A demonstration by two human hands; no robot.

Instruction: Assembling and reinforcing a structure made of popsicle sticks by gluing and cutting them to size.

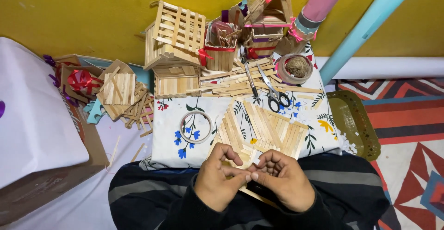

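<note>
My left hand (217,174) and my right hand (283,179) meet over my lap, fingertips pinched together on a wooden craft stick (253,195) that runs under both hands. Just beyond them lies a flat panel of glued craft sticks (263,128) on a floral cloth (171,128). A clear tape ring (195,127) sits left of the panel. Black-handled scissors (274,91) lie beyond it on a pile of loose sticks (231,79).
Stick-built houses and baskets (175,45) stand against the yellow wall, with a twine spool (297,67) and rolled paper tubes (365,26) to the right. A gold tray (356,123) rests on the patterned rug. A white sheet (32,119) and more stick pieces (122,93) lie left.
</note>
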